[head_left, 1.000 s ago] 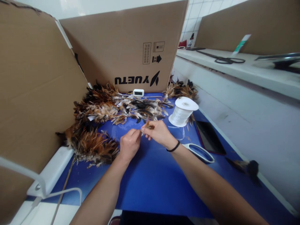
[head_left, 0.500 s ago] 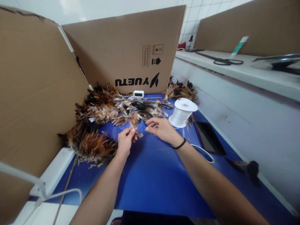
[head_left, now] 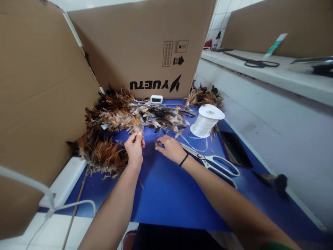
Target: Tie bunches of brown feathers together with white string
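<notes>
My left hand (head_left: 135, 147) is closed in a pinch on a small bunch of brown and pale feathers (head_left: 137, 124), which points up from its fingertips. To its right, my right hand (head_left: 170, 148) is low over the blue table, thumb and fingers curved around a small greyish tuft of feather fluff (head_left: 158, 143). Dark feather tips lie just beyond its fingers. Partly behind the right wrist are large scissors (head_left: 209, 162) with white handles. A white spool of clear ribbon (head_left: 206, 121) stands behind them, a loose strand trailing on the table.
Brown-orange feather bundles (head_left: 101, 152) are heaped along the left and back. A small white digital display (head_left: 156, 99) sits before the cardboard panel (head_left: 145, 45). At right lie a dark tablet or phone (head_left: 236, 149) and loose dark feathers (head_left: 275, 182). Black scissors (head_left: 256, 62) rest on the ledge.
My hands have moved slightly left, and the right one has lowered toward the table. The white-handled scissors, mostly hidden by my right arm before, now show. The view has shifted a little.
</notes>
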The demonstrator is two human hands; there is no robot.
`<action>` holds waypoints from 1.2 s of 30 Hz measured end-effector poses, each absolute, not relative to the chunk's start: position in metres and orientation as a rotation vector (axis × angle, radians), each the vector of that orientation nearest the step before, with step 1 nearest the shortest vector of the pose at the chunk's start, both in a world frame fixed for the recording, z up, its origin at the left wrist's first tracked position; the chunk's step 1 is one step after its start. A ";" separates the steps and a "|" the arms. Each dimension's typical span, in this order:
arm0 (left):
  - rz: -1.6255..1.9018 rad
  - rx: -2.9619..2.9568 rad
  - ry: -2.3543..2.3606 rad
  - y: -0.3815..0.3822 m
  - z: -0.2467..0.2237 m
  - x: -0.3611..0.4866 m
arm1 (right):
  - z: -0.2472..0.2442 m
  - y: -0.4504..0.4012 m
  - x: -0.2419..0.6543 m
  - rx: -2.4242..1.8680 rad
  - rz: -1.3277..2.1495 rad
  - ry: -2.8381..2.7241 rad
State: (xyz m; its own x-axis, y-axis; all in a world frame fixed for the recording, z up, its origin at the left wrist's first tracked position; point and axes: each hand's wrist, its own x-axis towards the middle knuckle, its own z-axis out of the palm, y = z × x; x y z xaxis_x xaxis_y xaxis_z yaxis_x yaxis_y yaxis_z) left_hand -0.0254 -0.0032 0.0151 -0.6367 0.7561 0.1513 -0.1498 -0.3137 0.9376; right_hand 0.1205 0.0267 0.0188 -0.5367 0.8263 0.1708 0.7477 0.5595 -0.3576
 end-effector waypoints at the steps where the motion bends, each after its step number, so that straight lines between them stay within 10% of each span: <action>1: 2.013 0.795 1.329 -0.003 0.016 -0.026 | 0.016 0.025 0.118 -1.303 0.287 -2.492; 36: 2.283 0.485 1.315 -0.003 0.031 -0.045 | 0.028 0.095 0.042 -1.068 0.131 -2.547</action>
State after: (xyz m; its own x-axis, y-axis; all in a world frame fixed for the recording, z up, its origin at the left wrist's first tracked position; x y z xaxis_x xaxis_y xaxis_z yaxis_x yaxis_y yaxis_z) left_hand -0.0454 -0.0031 0.0312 -0.8328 0.5486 0.0732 -0.2118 -0.4381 0.8736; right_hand 0.0416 0.0951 0.0282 -0.6417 0.7043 0.3036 0.6694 0.7075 -0.2265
